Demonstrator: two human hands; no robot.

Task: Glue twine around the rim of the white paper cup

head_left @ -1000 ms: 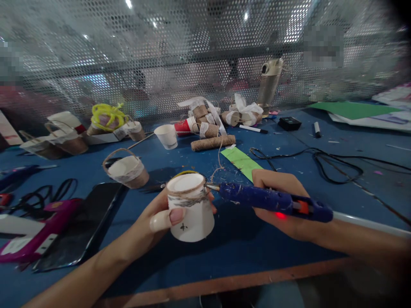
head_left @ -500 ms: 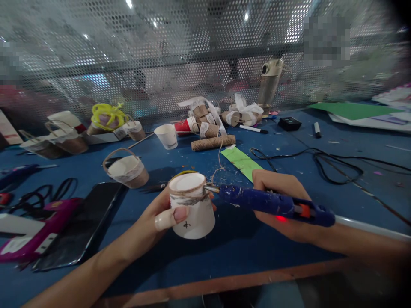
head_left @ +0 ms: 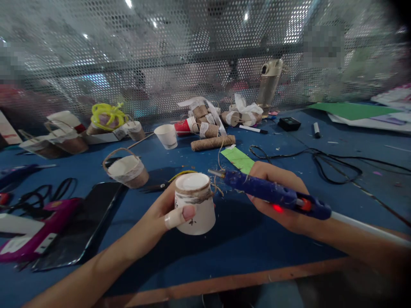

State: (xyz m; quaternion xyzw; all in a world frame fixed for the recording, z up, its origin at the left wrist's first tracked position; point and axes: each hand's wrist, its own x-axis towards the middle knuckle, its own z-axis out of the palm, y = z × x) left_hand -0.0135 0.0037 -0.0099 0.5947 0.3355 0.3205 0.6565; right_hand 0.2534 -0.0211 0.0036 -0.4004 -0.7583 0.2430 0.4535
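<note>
My left hand [head_left: 175, 209] is wrapped round a white paper cup [head_left: 201, 218], held upside down with its base up. Brown twine [head_left: 194, 194] circles the cup just below that base, and a loose strand hangs off its right side. In my right hand [head_left: 278, 179] is a blue glue gun [head_left: 263, 187], a white glue stick poking out of its rear and a red light glowing below. Its metal nozzle points left, a short gap above and right of the cup. The fingertips behind the cup are mostly hidden.
A twine roll [head_left: 213, 143], a green paper strip [head_left: 238, 158] and scissors [head_left: 160, 186] lie beyond my hands. To the left are a small twine-handled basket [head_left: 128, 171], a phone [head_left: 86, 222] and a magenta power strip [head_left: 54, 226]. A bottle [head_left: 269, 85] stands by the perforated screen; a black cable [head_left: 321, 160] crosses the right.
The glue gun's nozzle has lifted off the twine on the cup and moved up, away from it. My left hand has shifted the cup slightly right and turned it a little.
</note>
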